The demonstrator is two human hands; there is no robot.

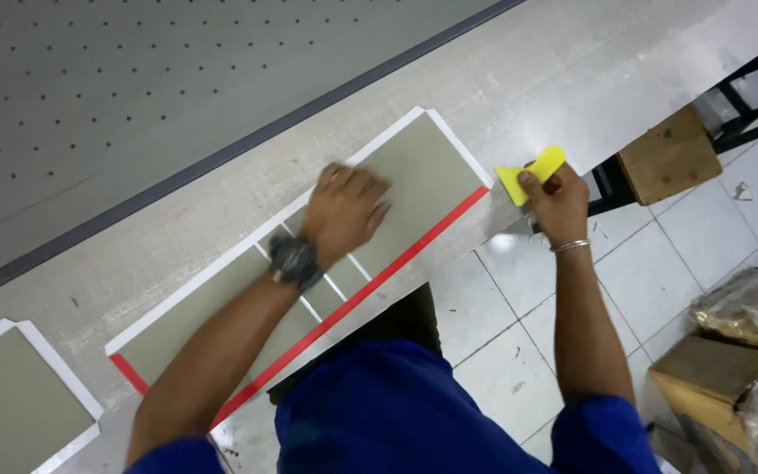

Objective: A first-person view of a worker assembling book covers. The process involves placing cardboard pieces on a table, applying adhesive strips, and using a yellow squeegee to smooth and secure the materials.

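Head view: right hand [557,195] at two o'clock, fingers closed on a yellow plastic squeegee [530,173] at the table edge. Left hand [344,209] at twelve o'clock, open flat, pressing a long grey-green sheet with white border and red strip [414,167] on the grey worktable [572,70].

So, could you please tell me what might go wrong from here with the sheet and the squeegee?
The sheet lies along the table edge, pinned only by the left hand; it could shift or slide off. The yellow squeegee in the right hand sits at the sheet's corner and might catch and lift the red strip.
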